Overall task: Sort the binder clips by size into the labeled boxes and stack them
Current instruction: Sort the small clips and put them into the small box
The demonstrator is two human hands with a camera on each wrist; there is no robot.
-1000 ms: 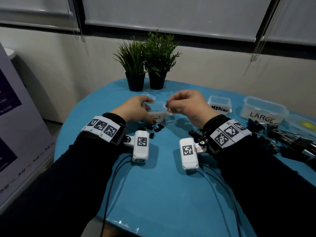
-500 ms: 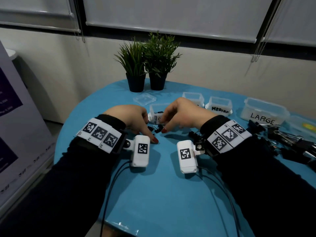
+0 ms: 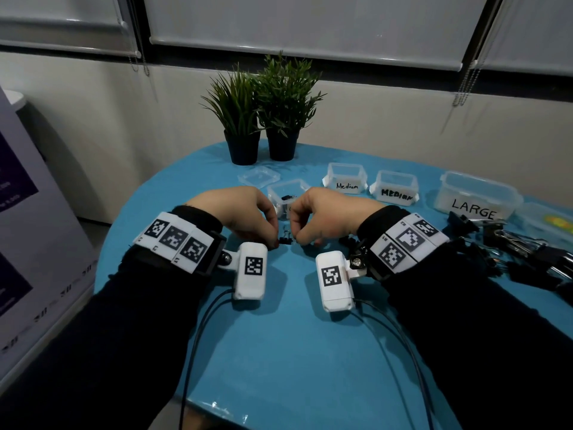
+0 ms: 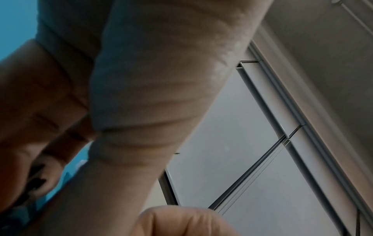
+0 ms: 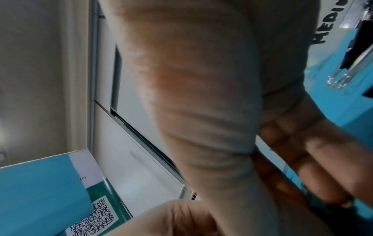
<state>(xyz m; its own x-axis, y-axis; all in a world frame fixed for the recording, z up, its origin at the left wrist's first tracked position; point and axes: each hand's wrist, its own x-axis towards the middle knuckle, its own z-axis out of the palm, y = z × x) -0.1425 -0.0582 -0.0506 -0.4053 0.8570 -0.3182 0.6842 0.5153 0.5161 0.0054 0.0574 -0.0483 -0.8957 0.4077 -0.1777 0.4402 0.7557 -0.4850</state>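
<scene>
looking down from the head view, both hands are curling over the desk (image 3: pixel 279 352) with knuckles up. the left hand (image 3: pixel 238 212) and the right hand (image 3: pixel 328 212) are facing each other, and a small binder clip (image 3: pixel 286 238) is lying on the desk in the gap between their fingertips, touching or nearly touching both. its long axis seems to be running side to side, from one hand toward the other, though it is too small to be sure. neither hand is clearly nearer. whether either is actually pinching it, i cannot tell. just beyond the fingers an open small box (image 3: pixel 286 193) is standing with a dark clip inside, its label hidden by the hands. further to the right of the fingers, boxes are reading "Medium" (image 3: pixel 347 181), "MEDIUM" (image 3: pixel 395 189) and "LARGE" (image 3: pixel 474 197), with a pile of bigger clips (image 3: pixel 527 252) well out past the right wrist.

in the left wrist view, the fingers (image 4: pixel 48 175) are bending down toward something dark at their tips, blurred; the hold is not readable.

in the right wrist view, the fingers (image 5: pixel 322 167) are folding downward, tips out of clear sight. "MEDIU" is showing on a box (image 5: pixel 331 24) above them, and a printed card with a qr code (image 5: pixel 92 220) is standing off to the opposite side.
</scene>
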